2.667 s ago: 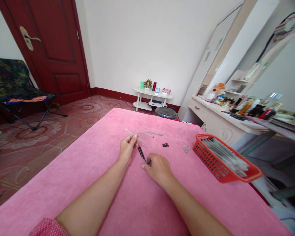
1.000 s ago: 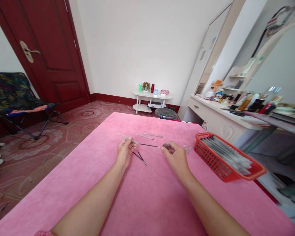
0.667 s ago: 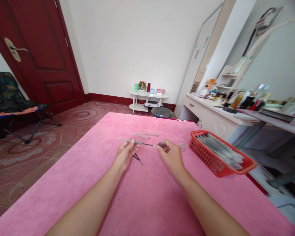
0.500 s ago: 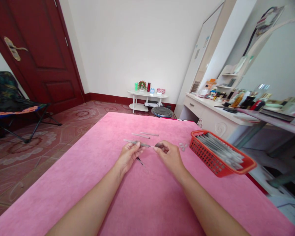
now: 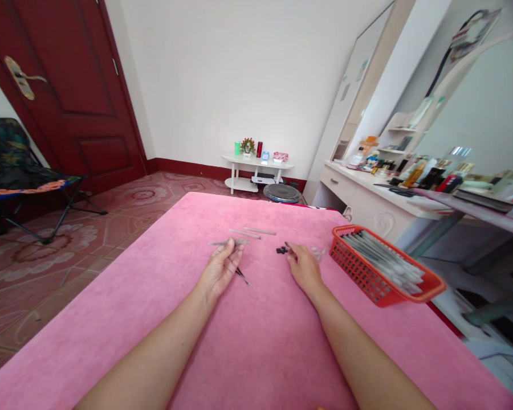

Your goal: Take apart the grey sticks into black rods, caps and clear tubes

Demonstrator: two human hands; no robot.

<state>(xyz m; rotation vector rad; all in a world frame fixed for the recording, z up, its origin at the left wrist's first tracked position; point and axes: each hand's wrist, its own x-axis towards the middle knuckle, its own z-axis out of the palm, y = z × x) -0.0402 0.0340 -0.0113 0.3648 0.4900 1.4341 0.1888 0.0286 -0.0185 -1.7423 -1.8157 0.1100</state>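
While the left hand (image 5: 222, 266) pinched one pen (image 5: 216, 244) over the pink tablecloth (image 5: 256, 341), two loose pens (image 5: 260, 230) lay just beyond; several black caps (image 5: 280, 250) sat by the right hand (image 5: 305, 267), whose grip I couldn't make out; then came one red basket (image 5: 358, 275).

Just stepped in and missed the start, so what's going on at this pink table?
A person's bare hands are at work over a pink cloth. The left hand pinches a slim grey pen barrel. The right hand is beside small black pieces; whether it grips one is unclear. Thin dark rods lie by the left hand, two more barrels lie beyond it, and a red plastic basket of grey sticks stands to the right.
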